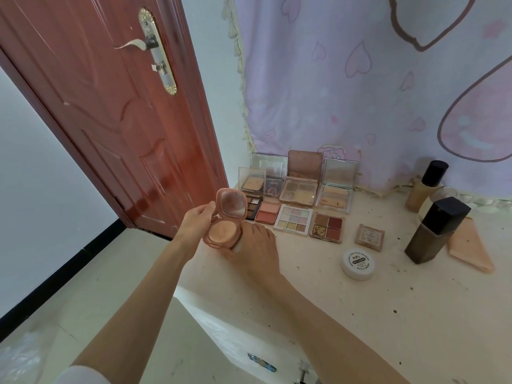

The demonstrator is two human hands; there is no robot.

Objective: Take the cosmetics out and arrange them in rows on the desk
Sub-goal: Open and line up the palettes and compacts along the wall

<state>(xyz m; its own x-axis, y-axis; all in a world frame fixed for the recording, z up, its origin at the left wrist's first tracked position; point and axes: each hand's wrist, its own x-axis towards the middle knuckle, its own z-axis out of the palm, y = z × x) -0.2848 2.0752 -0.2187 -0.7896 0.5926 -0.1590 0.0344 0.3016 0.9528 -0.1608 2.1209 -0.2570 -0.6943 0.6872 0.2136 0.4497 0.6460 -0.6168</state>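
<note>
A pink powder compact (225,230) is held open above the desk's left edge, its mirror lid tilted up. My left hand (197,222) pinches the lid's left side. My right hand (253,250) grips the compact's base from below and the right. On the cream desk (360,314) behind it, palettes lie in rows: a dark brown one (253,207), a pink blush (267,212), a pastel nine-pan palette (293,221) and a red-brown four-pan palette (327,226). Farther back, several open palettes (299,187) stand with lids raised.
A small square compact (370,236), a white round jar (358,264), a dark foundation bottle (436,230), a black-capped beige bottle (425,187) and a peach pouch (471,246) sit on the right. A red door (110,106) stands left; a heart-print cloth (360,79) hangs behind.
</note>
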